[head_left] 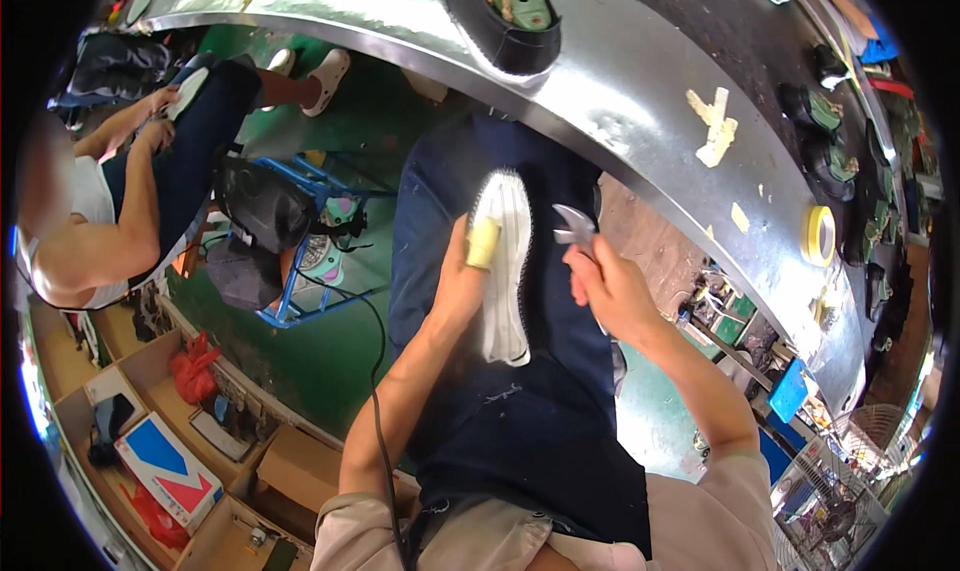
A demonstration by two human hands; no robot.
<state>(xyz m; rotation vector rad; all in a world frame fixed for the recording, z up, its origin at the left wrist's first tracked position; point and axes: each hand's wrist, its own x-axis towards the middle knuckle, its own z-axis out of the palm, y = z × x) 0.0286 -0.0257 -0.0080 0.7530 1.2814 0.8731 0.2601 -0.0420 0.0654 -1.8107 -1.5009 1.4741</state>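
Across my lap, on dark blue cloth (560, 391), lies a long white shoe piece (508, 271), bottom side up, with a dark, gathered edge along its right side and toe. My left hand (467, 276) grips it from the left. Yellow wrapping (483, 244) covers the thumb, which presses on the white surface. Just right of the shoe, my right hand (612, 289) is closed around metal pincers (574, 224), their curved jaws apart and pointing toward the shoe without touching it. The fingers hide most of the handles.
Beyond my knees curves a metal bench (640, 101) carrying a dark shoe with a green insole (515, 11), a tape roll (819, 236) and more shoes. A person (110, 191) sits at left by a blue-framed stool (290, 281). Wooden bins (240, 461) stand lower left, a fan (835, 501) lower right.
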